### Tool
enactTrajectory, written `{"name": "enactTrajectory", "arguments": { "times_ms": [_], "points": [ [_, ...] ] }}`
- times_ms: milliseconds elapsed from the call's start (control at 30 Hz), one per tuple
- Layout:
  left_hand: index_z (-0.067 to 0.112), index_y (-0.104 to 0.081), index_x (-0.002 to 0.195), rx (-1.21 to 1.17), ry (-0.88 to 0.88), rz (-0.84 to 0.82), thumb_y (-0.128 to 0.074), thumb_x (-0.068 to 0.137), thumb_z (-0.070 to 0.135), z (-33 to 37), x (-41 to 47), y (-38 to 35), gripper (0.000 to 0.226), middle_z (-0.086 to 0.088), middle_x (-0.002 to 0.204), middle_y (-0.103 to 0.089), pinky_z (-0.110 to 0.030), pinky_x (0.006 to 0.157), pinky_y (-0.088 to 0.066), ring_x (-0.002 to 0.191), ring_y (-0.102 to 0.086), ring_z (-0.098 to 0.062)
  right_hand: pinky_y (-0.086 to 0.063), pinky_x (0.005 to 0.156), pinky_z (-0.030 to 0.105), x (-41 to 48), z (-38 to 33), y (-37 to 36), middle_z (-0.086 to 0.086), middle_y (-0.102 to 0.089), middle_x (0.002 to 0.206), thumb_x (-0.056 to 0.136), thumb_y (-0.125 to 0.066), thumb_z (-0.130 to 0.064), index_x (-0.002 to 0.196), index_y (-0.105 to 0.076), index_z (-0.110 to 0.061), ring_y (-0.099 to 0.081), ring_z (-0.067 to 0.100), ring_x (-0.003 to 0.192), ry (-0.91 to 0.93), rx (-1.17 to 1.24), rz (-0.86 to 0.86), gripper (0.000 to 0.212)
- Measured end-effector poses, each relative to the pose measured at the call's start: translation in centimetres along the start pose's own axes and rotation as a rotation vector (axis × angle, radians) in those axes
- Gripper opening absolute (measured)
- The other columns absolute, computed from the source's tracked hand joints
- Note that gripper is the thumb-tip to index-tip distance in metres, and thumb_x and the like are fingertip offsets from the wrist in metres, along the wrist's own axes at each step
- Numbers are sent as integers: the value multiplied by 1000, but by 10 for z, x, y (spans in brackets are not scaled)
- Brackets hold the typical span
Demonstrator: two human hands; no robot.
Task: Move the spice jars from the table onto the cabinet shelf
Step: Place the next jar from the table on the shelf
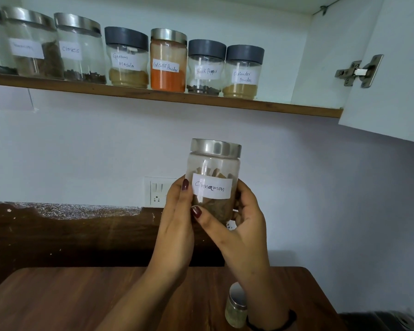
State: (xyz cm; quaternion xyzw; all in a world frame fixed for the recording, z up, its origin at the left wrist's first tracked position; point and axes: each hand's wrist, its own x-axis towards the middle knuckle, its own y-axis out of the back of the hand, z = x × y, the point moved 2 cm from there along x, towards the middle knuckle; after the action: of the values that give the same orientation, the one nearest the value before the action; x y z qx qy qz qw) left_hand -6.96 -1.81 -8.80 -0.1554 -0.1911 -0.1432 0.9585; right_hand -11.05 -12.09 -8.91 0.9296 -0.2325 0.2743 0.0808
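Observation:
A clear jar with a steel lid, labelled Cinnamon (214,168), is held upright in mid-air below the shelf. My left hand (177,225) grips its left side and my right hand (243,225) wraps its right side and base. The wooden cabinet shelf (296,108) above carries several labelled jars: Cloves (80,47), Garam Masala (127,58), Red Chilli Powder (168,60), Black Pepper (206,68), Coriander Powder (243,72). One small steel-lidded jar (236,306) stands on the wooden table (81,302), partly hidden behind my right forearm.
The open white cabinet door (392,75) with its metal hinge (359,71) juts out at the right. Bare shelf space lies right of the coriander jar. A wall socket (157,191) sits behind my left hand. A dark counter backsplash (69,230) runs behind the table.

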Motion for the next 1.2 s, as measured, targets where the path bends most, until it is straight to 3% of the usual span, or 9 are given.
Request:
{"name": "enactTrajectory", "arguments": {
  "times_ms": [133, 200, 367, 433, 567, 667, 733, 933, 1200],
  "points": [
    [26, -58, 130, 42, 18, -85, -40, 103, 44, 3, 18, -10, 37, -1, 121, -70, -40, 94, -54, 117, -66, -22, -55, 76, 15, 11, 0, 10, -31, -61, 114, 57, -81, -51, 128, -52, -40, -61, -3, 108, 36, -8, 54, 78],
    [26, -59, 126, 102, 4, -119, -36, 107, 37, 8, 30, -17, 32, -3, 120, -70, -31, 86, -57, 107, -70, -13, -58, 80, 21, 21, -2, 17, -25, -63, 116, 57, -79, -55, 129, -53, -36, -63, 2, 108, 54, -22, 79, 79],
    [41, -59, 113, 269, -163, -189, -39, 96, 48, 33, 46, -39, 28, 22, 107, -70, -12, 81, -53, 102, -65, 5, -59, 85, 26, 53, -14, 38, -16, -64, 120, 63, -81, -46, 133, -53, -29, -64, 10, 109, 115, -33, 81, 77],
    [45, -57, 119, 338, -226, -160, -39, 91, 55, 39, 55, -45, 35, 19, 118, -66, -15, 86, -53, 110, -61, 2, -59, 87, 28, 65, -19, 46, -14, -64, 122, 65, -80, -46, 133, -52, -28, -64, 12, 111, 143, -39, 69, 76],
    [29, -48, 144, 416, -338, -83, -46, 93, 56, 39, 74, -60, 57, 10, 138, -54, -25, 94, -56, 120, -58, -7, -60, 85, 30, 89, -24, 62, -9, -60, 127, 63, -81, -53, 134, -51, -28, -64, 13, 110, 211, -69, 87, 81],
    [28, -51, 141, 431, -387, -78, -49, 91, 55, 39, 86, -73, 56, 10, 137, -54, -36, 100, -55, 121, -59, -11, -60, 83, 29, 107, -27, 74, -6, -54, 130, 61, -82, -55, 135, -47, -26, -63, 14, 110, 260, -92, 117, 87],
    [27, -52, 140, 441, -397, -74, -52, 91, 56, 39, 97, -82, 57, 7, 137, -52, -39, 100, -54, 121, -59, -14, -60, 82, 28, 118, -28, 81, -6, -54, 130, 65, -88, -44, 136, -43, -27, -62, 14, 111, 278, -76, 119, 86],
    [19, -53, 140, 481, -475, -96, -58, 95, 42, 45, 131, -107, 50, 1, 132, -58, -40, 100, -55, 120, -60, -13, -56, 76, 16, 158, -33, 99, -11, -54, 123, 71, -87, -31, 131, -40, -26, -60, 7, 110, 375, -125, 145, 76],
    [10, -52, 133, 350, -547, -19, -68, 93, 25, 48, 172, -134, 45, 2, 126, -64, -36, 99, -55, 116, -63, -10, -59, 75, 19, 208, -32, 107, 0, -59, 126, 74, -84, -36, 136, -40, -18, -66, 14, 104, 433, -151, 185, 78]
  ]
}}
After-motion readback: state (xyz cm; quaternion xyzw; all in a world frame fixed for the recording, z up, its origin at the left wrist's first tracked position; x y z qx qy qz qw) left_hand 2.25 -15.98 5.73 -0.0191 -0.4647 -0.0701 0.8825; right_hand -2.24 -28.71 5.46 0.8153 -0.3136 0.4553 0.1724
